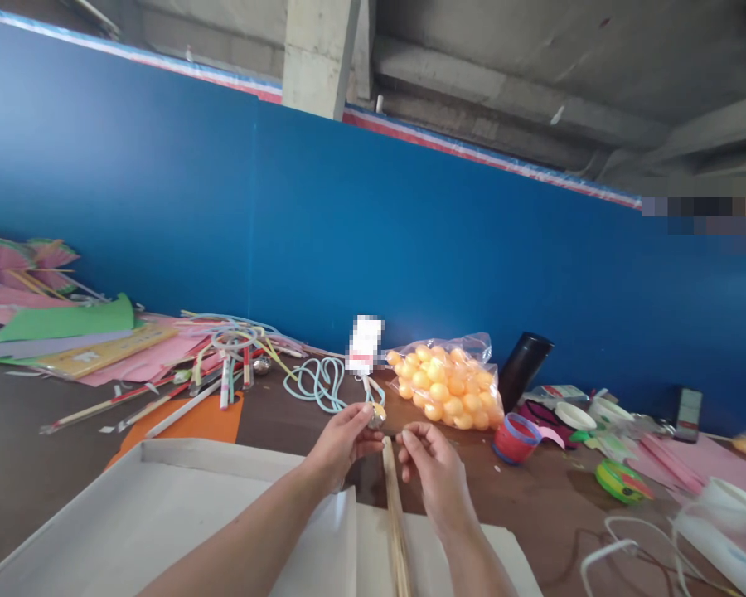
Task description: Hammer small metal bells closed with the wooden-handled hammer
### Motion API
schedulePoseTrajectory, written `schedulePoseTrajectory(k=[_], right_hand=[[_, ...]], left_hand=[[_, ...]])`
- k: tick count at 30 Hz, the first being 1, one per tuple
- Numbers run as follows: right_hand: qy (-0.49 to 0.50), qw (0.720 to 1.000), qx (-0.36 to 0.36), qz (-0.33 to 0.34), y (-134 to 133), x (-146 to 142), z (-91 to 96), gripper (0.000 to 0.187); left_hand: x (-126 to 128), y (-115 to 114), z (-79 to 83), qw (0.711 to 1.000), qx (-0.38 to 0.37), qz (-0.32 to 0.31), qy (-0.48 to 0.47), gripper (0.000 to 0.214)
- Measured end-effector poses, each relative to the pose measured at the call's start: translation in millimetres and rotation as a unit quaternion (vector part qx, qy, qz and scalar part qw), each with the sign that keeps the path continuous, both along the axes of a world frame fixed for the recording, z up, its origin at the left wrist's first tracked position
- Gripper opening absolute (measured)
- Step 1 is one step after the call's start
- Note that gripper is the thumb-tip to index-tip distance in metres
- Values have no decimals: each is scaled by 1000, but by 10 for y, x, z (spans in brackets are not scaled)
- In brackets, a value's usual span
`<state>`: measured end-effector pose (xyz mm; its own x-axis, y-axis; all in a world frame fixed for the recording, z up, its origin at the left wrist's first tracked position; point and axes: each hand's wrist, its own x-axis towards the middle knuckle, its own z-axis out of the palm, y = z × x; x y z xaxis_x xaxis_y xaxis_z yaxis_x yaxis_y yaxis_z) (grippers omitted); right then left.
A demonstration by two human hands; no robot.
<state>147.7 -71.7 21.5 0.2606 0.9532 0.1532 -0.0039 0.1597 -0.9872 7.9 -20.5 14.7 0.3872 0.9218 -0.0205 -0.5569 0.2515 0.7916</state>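
Note:
Between the fingertips of my left hand (pixel 341 444) is a small shiny silver ball (pixel 378 417) that looks like a jingle bell, with a yellowish patch near its top. My right hand (pixel 433 466) is just to the right, its thumb and fingers pinched together; whatever they hold is too small to make out. Beneath and between both hands runs a bundle of thin pale sticks (pixel 395 522), its far end close to my fingertips. The bundle lies over a white cardboard tray or sheet (pixel 494 555). A gap separates the two hands.
A clear bag of orange balls (pixel 448 385) sits behind my hands. Pale blue cord (pixel 323 385) is coiled left of it. To the right stand a black cylinder (pixel 525 365), a red-and-blue tape roll (pixel 515 438) and a green round container (pixel 622 481). A white box (pixel 224 497) lies left.

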Motion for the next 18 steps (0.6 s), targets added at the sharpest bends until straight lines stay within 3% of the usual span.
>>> schedulePoseTrajectory(k=[6, 18], right_hand=[[87, 994, 7, 71, -58, -30, 0, 20], [97, 993, 1, 71, -28, -79, -32, 21]], left_hand=[[-14, -45, -2, 996, 30, -81, -27, 27], [3, -53, -18, 994, 64, -93, -17, 26]])
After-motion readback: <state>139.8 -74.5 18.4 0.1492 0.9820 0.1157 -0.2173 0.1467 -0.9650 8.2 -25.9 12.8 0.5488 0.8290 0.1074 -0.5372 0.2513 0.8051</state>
